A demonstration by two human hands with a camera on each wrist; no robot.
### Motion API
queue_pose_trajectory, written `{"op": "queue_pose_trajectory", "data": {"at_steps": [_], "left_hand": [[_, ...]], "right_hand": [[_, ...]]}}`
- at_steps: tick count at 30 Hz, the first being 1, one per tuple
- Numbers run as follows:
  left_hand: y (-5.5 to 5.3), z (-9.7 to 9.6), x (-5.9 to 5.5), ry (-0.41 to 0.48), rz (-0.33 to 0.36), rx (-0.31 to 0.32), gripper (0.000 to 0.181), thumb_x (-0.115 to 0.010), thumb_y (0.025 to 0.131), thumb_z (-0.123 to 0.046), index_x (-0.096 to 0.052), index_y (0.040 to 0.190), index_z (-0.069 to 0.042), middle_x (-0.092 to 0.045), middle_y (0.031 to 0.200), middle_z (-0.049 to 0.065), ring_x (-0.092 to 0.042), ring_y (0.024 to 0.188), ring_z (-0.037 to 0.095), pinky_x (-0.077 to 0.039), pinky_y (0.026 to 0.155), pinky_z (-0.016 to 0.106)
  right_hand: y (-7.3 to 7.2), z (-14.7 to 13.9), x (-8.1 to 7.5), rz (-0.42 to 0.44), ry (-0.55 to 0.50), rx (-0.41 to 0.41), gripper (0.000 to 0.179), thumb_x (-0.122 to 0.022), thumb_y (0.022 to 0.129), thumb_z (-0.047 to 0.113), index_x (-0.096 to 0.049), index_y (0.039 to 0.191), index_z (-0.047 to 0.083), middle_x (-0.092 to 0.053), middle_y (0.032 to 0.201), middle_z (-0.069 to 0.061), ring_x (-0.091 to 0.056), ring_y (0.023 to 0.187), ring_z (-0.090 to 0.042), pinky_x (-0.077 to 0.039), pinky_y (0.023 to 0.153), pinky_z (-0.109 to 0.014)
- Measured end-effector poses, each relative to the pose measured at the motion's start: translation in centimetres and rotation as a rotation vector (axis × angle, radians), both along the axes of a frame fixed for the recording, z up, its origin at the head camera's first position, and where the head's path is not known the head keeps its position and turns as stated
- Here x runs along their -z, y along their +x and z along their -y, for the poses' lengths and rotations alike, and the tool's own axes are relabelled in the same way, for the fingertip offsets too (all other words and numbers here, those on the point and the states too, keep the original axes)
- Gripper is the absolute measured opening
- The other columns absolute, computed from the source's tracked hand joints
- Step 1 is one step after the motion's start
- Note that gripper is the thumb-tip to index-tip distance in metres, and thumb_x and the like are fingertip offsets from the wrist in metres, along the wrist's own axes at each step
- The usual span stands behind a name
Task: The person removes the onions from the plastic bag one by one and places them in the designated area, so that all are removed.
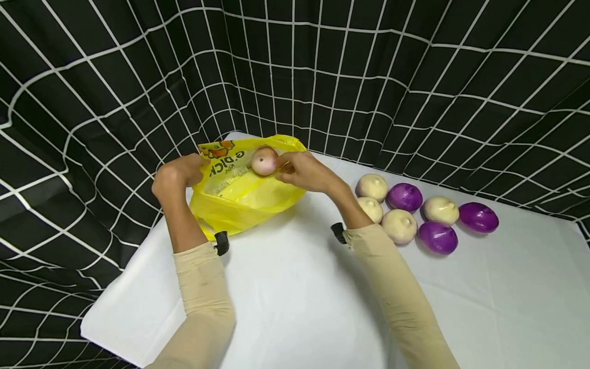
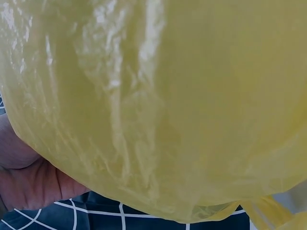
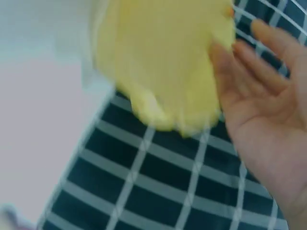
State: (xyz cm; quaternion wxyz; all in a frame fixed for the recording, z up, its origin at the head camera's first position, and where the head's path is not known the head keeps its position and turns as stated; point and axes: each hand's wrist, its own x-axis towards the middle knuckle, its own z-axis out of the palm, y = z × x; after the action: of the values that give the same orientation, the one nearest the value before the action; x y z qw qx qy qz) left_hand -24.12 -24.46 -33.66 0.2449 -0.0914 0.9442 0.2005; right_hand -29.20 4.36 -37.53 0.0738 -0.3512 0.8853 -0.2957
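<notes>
A yellow plastic bag [image 1: 230, 212] with dark lettering lies at the far left of the table, its mouth spread wide. My left hand [image 1: 177, 174] grips the bag's left rim; in the left wrist view the yellow film covers most of that hand [image 2: 36, 184]. A round, pale pinkish turnip [image 1: 265, 161] is in the bag's mouth. Right beside it is my right hand [image 1: 306, 171], fingertips close to its side. The right wrist view shows this hand [image 3: 268, 105] with fingers spread loosely by the bag, no turnip visible between them.
Several cream turnips [image 1: 399, 226] and purple ones [image 1: 438, 238] lie grouped on the white tablecloth [image 1: 295, 297], right of the right forearm. A black curtain with a white grid [image 1: 332, 61] stands close behind the bag and along the left side.
</notes>
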Motion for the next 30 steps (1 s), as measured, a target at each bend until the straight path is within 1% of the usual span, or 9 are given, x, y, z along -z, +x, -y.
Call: {"op": "queue_pose_trajectory", "data": {"at_steps": [3,8,10,14,17,20,24,26,30], "left_hand": [[0.0,-0.1,0.0,0.0,0.009,-0.008,0.06,-0.042,0.109,-0.01,-0.026,0.167,-0.015,-0.038,0.162,0.023,-0.043,0.126,0.038,-0.044,0.091,0.047],[0.0,-0.6,0.0,0.007,0.008,-0.015,0.06,-0.042,0.109,-0.011,-0.026,0.167,-0.016,-0.039,0.161,0.021,-0.043,0.125,0.038,-0.043,0.087,0.044],[0.0,-0.8,0.0,0.009,0.008,-0.012,0.06,-0.043,0.109,-0.01,-0.026,0.167,-0.016,-0.039,0.161,0.021,-0.043,0.126,0.038,-0.044,0.091,0.046],[0.0,-1.0,0.0,0.005,0.006,0.002,0.061,-0.044,0.108,-0.006,-0.027,0.166,-0.015,-0.034,0.167,0.023,-0.043,0.129,0.038,-0.045,0.1,0.053],[-0.1,-1.2,-0.1,0.002,0.0,0.024,0.061,-0.044,0.108,-0.005,-0.027,0.166,-0.015,-0.031,0.169,0.023,-0.043,0.129,0.039,-0.044,0.101,0.054],[-0.3,-1.3,-0.2,0.004,-0.002,0.03,0.061,-0.043,0.109,-0.006,-0.027,0.167,-0.016,-0.03,0.169,0.022,-0.042,0.129,0.038,-0.044,0.099,0.052],[-0.5,-1.4,-0.3,0.004,-0.007,0.013,0.06,-0.044,0.109,-0.009,-0.027,0.166,-0.017,-0.035,0.166,0.022,-0.043,0.127,0.039,-0.045,0.094,0.051],[-0.6,-1.5,-0.3,0.005,-0.011,-0.003,0.06,-0.045,0.109,-0.011,-0.028,0.166,-0.017,-0.039,0.162,0.021,-0.044,0.125,0.039,-0.046,0.09,0.049],[-0.7,-1.5,-0.2,0.002,-0.012,-0.017,0.06,-0.045,0.109,-0.012,-0.028,0.166,-0.018,-0.043,0.157,0.021,-0.045,0.122,0.038,-0.046,0.086,0.046]], "right_hand": [[-1.8,3.2,1.2,0.074,0.08,0.103,0.035,-0.069,0.099,0.018,-0.066,0.13,0.001,-0.071,0.119,-0.017,-0.063,0.105,-0.027,-0.052,0.099,-0.038],[-3.7,5.9,3.3,0.161,0.202,0.317,0.057,-0.071,0.098,0.029,-0.051,0.144,0.002,-0.063,0.134,-0.019,-0.057,0.122,-0.03,-0.045,0.113,-0.041],[-4.2,6.2,4.1,0.152,0.2,0.373,0.064,-0.073,0.097,0.033,-0.048,0.146,-0.001,-0.06,0.138,-0.022,-0.055,0.129,-0.033,-0.042,0.117,-0.044],[-4.6,6.1,5.3,0.12,0.12,0.449,0.061,-0.079,0.092,0.034,-0.058,0.134,-0.003,-0.066,0.129,-0.021,-0.06,0.12,-0.035,-0.046,0.111,-0.043],[-4.5,5.7,5.9,0.105,0.049,0.474,0.06,-0.084,0.088,0.03,-0.059,0.13,-0.005,-0.068,0.126,-0.021,-0.063,0.116,-0.035,-0.05,0.107,-0.042],[-4.2,5.4,6.1,0.105,-0.028,0.492,0.069,-0.087,0.085,0.028,-0.052,0.136,-0.003,-0.065,0.134,-0.022,-0.062,0.124,-0.035,-0.05,0.111,-0.041],[-3.3,5.1,5.8,0.155,-0.147,0.502,0.077,-0.091,0.081,0.02,-0.044,0.14,0.003,-0.059,0.139,-0.019,-0.059,0.131,-0.033,-0.047,0.116,-0.042],[-2.8,4.9,5.3,0.175,-0.19,0.482,0.076,-0.092,0.078,0.015,-0.043,0.135,0.004,-0.057,0.133,-0.018,-0.058,0.127,-0.033,-0.048,0.114,-0.043],[-1.0,3.9,3.5,0.199,-0.274,0.383,0.071,-0.091,0.074,0.007,-0.038,0.121,0.005,-0.055,0.126,-0.02,-0.059,0.122,-0.034,-0.052,0.109,-0.044]]}}
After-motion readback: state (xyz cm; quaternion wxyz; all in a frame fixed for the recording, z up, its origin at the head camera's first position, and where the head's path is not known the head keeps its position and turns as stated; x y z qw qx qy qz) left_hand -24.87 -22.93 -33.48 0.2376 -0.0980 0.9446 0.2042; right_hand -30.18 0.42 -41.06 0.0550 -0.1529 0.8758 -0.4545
